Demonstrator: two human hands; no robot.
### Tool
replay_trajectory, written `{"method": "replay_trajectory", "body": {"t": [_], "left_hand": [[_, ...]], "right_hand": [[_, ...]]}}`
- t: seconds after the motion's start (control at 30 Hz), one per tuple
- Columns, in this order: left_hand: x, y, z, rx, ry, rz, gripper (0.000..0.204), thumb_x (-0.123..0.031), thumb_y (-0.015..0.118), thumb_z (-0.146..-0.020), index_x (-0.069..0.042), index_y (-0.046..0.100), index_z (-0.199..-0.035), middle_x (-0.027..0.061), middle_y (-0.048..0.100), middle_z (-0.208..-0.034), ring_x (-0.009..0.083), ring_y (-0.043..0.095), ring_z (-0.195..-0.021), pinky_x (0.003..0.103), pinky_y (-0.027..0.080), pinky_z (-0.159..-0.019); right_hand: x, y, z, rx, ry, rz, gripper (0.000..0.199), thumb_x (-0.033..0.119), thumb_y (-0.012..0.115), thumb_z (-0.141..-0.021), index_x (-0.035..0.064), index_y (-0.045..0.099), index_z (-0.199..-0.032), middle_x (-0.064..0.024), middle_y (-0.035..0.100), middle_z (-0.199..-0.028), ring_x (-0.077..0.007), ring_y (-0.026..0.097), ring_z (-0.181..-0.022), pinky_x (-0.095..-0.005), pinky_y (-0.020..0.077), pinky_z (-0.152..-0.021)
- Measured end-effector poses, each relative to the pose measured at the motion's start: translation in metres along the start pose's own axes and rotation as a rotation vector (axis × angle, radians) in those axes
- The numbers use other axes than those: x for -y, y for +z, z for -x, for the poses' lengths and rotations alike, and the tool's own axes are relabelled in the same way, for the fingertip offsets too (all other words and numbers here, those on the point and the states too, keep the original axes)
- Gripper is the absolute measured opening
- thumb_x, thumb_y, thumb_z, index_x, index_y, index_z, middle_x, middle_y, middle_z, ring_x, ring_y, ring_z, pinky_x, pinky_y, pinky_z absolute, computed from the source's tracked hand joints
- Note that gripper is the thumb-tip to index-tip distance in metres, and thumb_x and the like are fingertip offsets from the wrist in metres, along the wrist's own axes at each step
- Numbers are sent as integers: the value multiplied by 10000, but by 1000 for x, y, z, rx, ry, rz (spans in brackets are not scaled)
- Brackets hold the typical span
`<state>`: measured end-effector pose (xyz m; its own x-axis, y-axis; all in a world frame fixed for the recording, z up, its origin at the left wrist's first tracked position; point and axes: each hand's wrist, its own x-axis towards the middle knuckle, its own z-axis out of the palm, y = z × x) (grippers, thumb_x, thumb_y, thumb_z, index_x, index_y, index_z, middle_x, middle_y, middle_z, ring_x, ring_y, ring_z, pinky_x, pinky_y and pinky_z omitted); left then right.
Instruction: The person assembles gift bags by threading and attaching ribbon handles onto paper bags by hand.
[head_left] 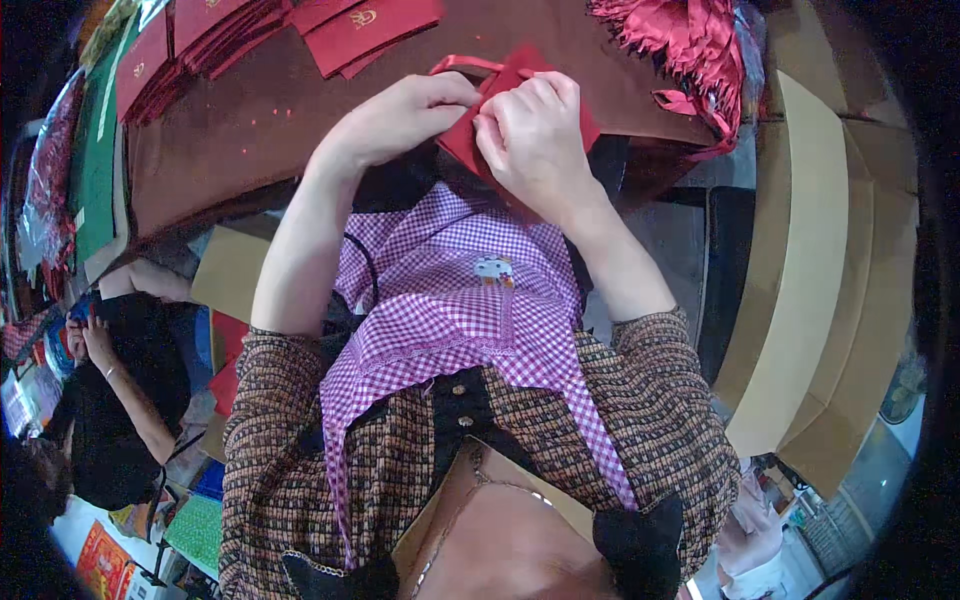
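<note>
In front of my apron, over the near edge of the brown table, I hold a red piece (575,125) that looks like a flat card bag or folder. A loop of glossy red ribbon (470,62) stands at its far edge. My left hand (410,118) is closed in a pinch at the piece's left side, by the ribbon; whether it grips ribbon or card is hidden. My right hand (535,140) lies over the front of the piece with fingers curled, gripping it. What sits under those fingers I cannot see.
Stacks of flat red pieces with gold emblems (370,32) lie along the far left of the brown table (240,150). A bunch of red ribbons (690,50) hangs at the right. Open cardboard boxes (800,270) stand right; another person's arm (135,400) shows at left.
</note>
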<state>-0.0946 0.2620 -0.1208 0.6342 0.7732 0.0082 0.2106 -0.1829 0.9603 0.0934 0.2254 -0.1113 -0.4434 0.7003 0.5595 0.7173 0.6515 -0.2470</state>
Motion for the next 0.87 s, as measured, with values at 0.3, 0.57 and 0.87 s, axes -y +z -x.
{"method": "replay_trajectory", "body": {"t": [0.3, 0.57, 0.87], "left_hand": [[0, 7, -4, -65, 41, -350, 202, -145, 540, -861, 18, 622, -949, 142, 609, -965, 280, 579, -926, 356, 461, -825], [-8, 10, 2, -168, 181, -441, 164, -122, 528, -866, 7, 603, -933, 131, 576, -883, 266, 580, -857, 362, 481, -776], [26, -31, 17, -863, -173, 334, 311, -178, 551, -927, 29, 535, -1158, 133, 603, -989, 165, 613, -790, 272, 540, -682]], "right_hand": [[-27, -29, -18, 92, -29, -197, 157, 78, 621, -778, 80, 640, -934, -69, 612, -925, -254, 532, -1000, -380, 351, -913], [-37, -48, -36, 473, -276, -130, 78, 81, 631, -741, 88, 667, -809, -59, 575, -796, -222, 558, -907, -413, 319, -1007], [-44, -49, -27, 433, -113, -252, 83, 135, 621, -784, 77, 674, -811, -97, 611, -776, -215, 581, -893, -439, 288, -1033]]}}
